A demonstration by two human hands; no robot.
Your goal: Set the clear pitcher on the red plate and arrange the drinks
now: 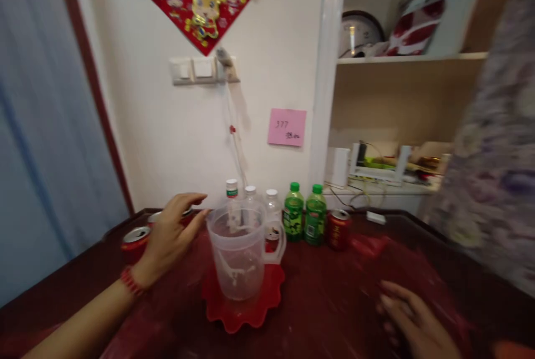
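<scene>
Head view: the left hand [170,239] is spread wide, thumb near the rim of a translucent plastic jug [238,270], which stands on a red scalloped tray [238,319] between the hands. The right hand [413,317] is blurred; I cannot tell whether it holds anything. A red can [132,246] stands left of the left hand.

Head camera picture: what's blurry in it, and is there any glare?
In the head view, the right hand is smeared, the left hand clearer; the flowered curtain looks soft; a bright streak glares on the clock.
</scene>
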